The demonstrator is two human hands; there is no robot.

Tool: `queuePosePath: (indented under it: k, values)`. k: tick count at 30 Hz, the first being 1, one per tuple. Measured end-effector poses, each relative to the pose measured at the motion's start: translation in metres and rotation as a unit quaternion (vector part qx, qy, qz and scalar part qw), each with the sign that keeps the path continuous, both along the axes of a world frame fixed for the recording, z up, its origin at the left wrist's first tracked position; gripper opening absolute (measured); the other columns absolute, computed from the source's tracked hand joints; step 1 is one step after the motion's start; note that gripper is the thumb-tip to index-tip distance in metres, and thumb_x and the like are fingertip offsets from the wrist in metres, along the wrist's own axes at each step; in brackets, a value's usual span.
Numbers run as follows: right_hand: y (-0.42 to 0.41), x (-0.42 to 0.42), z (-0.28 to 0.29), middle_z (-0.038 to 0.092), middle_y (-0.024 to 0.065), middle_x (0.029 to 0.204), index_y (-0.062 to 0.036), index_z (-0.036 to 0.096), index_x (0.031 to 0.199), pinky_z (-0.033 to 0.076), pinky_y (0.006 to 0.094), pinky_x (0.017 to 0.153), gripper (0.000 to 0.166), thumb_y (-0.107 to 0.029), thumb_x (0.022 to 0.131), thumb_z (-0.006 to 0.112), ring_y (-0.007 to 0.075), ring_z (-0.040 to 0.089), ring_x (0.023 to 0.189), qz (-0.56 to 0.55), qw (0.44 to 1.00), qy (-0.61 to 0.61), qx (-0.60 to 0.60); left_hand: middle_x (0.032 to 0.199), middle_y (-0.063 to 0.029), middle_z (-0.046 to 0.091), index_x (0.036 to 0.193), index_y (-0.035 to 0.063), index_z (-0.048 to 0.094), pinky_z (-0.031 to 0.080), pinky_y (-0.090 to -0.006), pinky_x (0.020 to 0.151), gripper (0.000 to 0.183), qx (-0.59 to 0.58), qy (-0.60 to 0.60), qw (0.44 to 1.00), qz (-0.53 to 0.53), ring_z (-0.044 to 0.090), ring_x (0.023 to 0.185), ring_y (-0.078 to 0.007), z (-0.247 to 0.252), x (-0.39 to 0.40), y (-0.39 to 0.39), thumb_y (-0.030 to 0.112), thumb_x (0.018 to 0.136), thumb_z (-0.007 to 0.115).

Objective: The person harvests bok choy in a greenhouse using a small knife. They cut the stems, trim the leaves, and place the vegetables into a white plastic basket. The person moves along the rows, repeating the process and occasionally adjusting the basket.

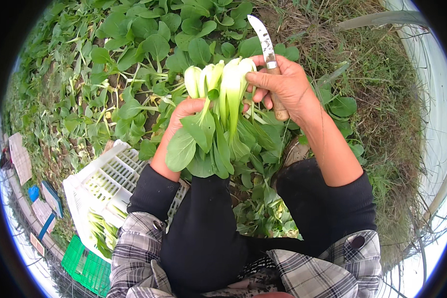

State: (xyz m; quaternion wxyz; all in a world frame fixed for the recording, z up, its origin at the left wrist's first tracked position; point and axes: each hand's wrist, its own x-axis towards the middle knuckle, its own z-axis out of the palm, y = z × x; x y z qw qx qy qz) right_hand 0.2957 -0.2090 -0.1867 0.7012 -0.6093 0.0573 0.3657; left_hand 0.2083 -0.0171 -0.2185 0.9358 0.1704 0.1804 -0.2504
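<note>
My left hand (189,111) is wrapped around a bunch of bok choy (229,89), whose pale bases point up and whose green leaves hang over my knee; part of this hand is hidden behind the stems. In my right hand (283,83) is a knife (266,41) with a curved metal blade and a wooden handle. The blade points up, away from me, and is spotted with dark dirt. The thumb of that hand touches the rightmost base of the bunch.
Leafy plants (126,48) grow in front and to the left. A white plastic crate (100,186) holding bok choy stands at my left, with a green plastic crate (87,264) beyond it. Dry grass (387,111) and plastic sheeting (437,123) lie at the right.
</note>
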Motion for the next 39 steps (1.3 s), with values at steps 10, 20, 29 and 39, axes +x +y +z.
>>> queuePosePath:
  k: [10, 20, 29, 39]
  values:
    - [0.006, -0.016, 0.091, 0.058, -0.0011, 0.068, -0.002, 0.058, 0.102, 0.033, 0.0175, 0.038, 0.027, -0.005, 0.078, 0.07, 0.0017, 0.045, 0.046, 0.093, 0.984, -0.143, -0.06, 0.115, -0.0229, 0.058, 0.126, -0.0068, 0.046, 0.056, -0.041, 0.082, 0.053, 0.068, -0.121, 0.989, 0.053, 0.064, 0.094, -0.0334, 0.085, -0.032, 0.027, 0.007, 0.077, 0.062]
    - [-0.015, -0.045, 0.163, 0.052, -0.0061, 0.073, -0.0089, 0.056, 0.109, 0.023, 0.0165, 0.046, 0.017, -0.017, 0.093, 0.057, -0.0012, 0.033, 0.052, 0.102, 0.873, -0.408, -0.246, 0.102, -0.0217, 0.063, 0.099, -0.0068, 0.06, 0.052, -0.0435, 0.083, 0.025, 0.024, -0.153, 0.958, 0.242, 0.064, 0.091, -0.0394, 0.191, -0.197, 0.12, 0.011, 0.081, 0.057]
    - [-0.093, -0.13, 0.137, 0.05, -0.0043, 0.077, -0.0036, 0.055, 0.102, 0.038, 0.0175, 0.061, 0.013, -0.013, 0.093, 0.056, 0.0018, 0.045, 0.07, 0.192, 0.87, -0.341, -0.301, 0.114, -0.0194, 0.061, 0.127, -0.0038, 0.046, 0.054, -0.0408, 0.086, 0.054, 0.383, -0.031, 0.72, 0.578, 0.065, 0.096, -0.0314, 0.233, -0.473, 0.232, 0.008, 0.077, 0.061]
    - [-0.115, -0.155, 0.124, 0.053, -0.0007, 0.08, 0.0012, 0.054, 0.1, 0.041, 0.0211, 0.063, 0.014, -0.009, 0.091, 0.056, 0.0063, 0.046, 0.069, 0.24, 0.814, -0.34, -0.405, 0.117, -0.0164, 0.06, 0.136, 0.0046, 0.036, 0.046, -0.0364, 0.09, 0.083, 0.816, 0.427, 0.332, 0.206, 0.059, 0.105, -0.0336, 0.126, -0.618, 0.295, 0.018, 0.063, 0.073]
